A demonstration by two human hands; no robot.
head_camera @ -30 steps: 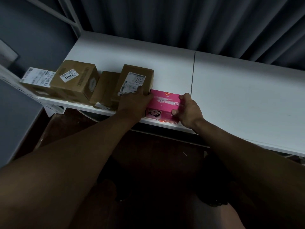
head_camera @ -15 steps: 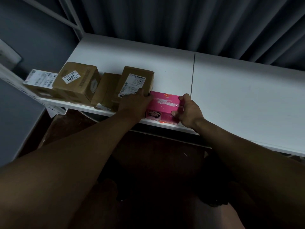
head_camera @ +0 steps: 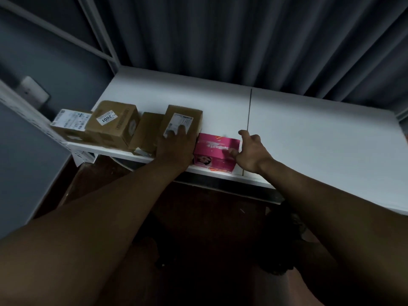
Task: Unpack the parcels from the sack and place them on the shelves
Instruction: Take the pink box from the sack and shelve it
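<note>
2 hands (head_camera: pixel 176 149) (head_camera: pixel 249 151) flanking pink box (head_camera: pixel 217 143), fingers loose

Shelf (head_camera: pixel 320 140) bare rightward; cardboard boxes (head_camera: pixel 114 122) crowd left.

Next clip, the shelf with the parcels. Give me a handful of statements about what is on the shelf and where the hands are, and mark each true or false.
1. The pink box sits at the white shelf's front edge. True.
2. The pink box is the leftmost parcel in the row. False: it is the rightmost, with brown boxes to its left.
3. A brown box carries a label reading 2001. True.
4. The left hand is lifting the pink box. False: it lies on the labelled brown box beside it.
5. The right hand is at the pink box's right end. True.
</note>
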